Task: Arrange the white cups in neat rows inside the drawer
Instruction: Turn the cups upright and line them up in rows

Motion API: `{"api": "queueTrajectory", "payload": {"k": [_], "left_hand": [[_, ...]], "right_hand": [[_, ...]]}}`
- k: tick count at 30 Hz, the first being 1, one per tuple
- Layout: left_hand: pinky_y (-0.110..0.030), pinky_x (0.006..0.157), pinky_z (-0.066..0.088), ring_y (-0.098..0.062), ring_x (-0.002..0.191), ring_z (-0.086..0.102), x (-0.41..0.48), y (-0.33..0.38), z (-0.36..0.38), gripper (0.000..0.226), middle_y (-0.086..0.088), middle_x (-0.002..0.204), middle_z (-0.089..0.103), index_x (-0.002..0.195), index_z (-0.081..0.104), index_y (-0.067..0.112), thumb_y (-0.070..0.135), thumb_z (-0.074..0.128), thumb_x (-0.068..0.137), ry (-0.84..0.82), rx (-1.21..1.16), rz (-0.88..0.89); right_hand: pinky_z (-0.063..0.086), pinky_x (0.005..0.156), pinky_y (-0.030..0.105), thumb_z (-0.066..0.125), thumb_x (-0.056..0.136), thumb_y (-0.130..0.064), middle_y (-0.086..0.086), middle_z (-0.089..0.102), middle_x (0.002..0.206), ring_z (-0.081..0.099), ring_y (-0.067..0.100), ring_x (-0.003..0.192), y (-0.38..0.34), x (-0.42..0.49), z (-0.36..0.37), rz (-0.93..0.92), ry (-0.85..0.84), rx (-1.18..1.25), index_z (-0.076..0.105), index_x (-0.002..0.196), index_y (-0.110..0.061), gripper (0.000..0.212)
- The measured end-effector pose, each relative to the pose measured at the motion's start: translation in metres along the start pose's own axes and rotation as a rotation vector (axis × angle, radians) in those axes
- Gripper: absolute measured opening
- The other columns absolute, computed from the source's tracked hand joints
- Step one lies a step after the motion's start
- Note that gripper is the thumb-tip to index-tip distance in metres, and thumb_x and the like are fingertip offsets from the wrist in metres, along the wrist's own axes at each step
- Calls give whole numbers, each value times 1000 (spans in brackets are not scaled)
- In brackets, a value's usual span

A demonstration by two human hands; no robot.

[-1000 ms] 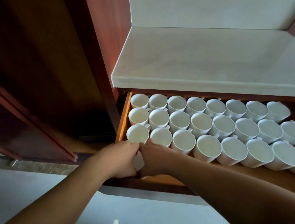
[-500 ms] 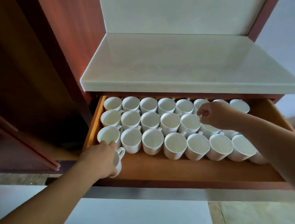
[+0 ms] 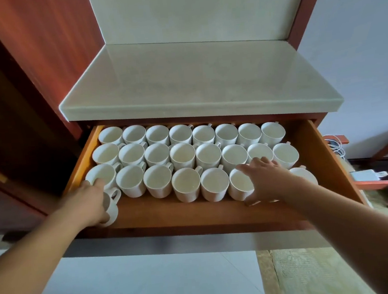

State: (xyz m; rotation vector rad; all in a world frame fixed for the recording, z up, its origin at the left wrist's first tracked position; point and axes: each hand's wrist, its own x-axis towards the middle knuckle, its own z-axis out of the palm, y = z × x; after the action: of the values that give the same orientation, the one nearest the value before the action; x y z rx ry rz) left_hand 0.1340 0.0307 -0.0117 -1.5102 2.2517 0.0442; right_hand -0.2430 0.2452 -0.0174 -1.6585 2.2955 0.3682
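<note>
Left hand (image 3: 89,203): grasps a lone cup (image 3: 111,209) in the drawer's (image 3: 319,154) near-left corner.
Right hand (image 3: 269,180): released, fingers (image 3: 259,162) splayed over white cups (image 3: 182,156) (drawer's near-right end).

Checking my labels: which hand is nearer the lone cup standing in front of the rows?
Left. The left hand grips that cup; the right hand rests on front-row cups well to its right.
</note>
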Motion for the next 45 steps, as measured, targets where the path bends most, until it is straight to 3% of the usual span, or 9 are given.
{"api": "queueTrajectory", "payload": {"k": [5,9,13,16,20,28,35,40,45], "left_hand": [[-37,84,51,-28,112,55,-13,25,-8,53,-6,124,44,116,41,24,45,73,80,79,20,-20],[-38,93,50,-23,124,50,-25,87,-19,59,1,133,45,130,46,25,51,74,84,257,-169,367],[-41,106,43,-22,133,41,-18,148,-16,70,2,139,42,142,41,28,49,76,85,229,-209,613],[-43,114,35,-27,140,34,-1,168,-8,84,-1,148,35,152,30,28,42,75,83,211,-88,608],[-41,106,37,-30,131,42,9,177,-6,70,-6,141,41,141,37,23,33,75,83,253,-24,568],[-39,108,39,-31,130,42,14,179,-6,73,-7,138,40,141,36,20,33,77,82,226,-81,579],[-38,108,39,-31,135,35,15,179,-5,78,-7,141,35,149,31,19,27,75,85,226,-151,563],[-37,110,36,-29,138,31,14,177,0,73,-5,148,30,150,29,21,12,66,88,245,-144,574],[-40,113,31,-30,138,31,7,178,-7,80,-5,147,34,153,30,22,45,70,88,279,-170,554]], "right_hand": [[37,106,47,61,75,-72,10,53,133,45,33,129,-8,7,17,64,117,12,37,143,-29,83],[36,106,46,57,76,-74,10,54,132,46,32,129,-10,8,20,77,151,28,38,143,-28,84],[35,109,46,73,72,-65,6,48,142,43,31,134,12,-1,10,95,130,151,32,151,-34,95],[34,111,46,77,73,-59,3,46,147,40,30,137,46,-16,2,193,112,223,32,153,-33,95],[33,112,49,79,72,-60,1,47,149,37,30,139,80,-34,8,278,96,232,36,150,-31,94],[28,115,49,72,70,-75,1,49,148,35,28,141,68,-34,23,205,129,206,33,153,-30,102],[33,108,47,71,72,-70,2,58,137,42,29,134,62,-26,29,235,195,160,41,145,-28,89],[32,110,48,75,73,-67,0,55,143,40,28,137,62,-27,29,244,182,183,41,146,-26,90],[37,113,46,83,75,-51,6,47,153,41,30,140,98,-38,9,343,159,391,38,152,-22,94]]}}
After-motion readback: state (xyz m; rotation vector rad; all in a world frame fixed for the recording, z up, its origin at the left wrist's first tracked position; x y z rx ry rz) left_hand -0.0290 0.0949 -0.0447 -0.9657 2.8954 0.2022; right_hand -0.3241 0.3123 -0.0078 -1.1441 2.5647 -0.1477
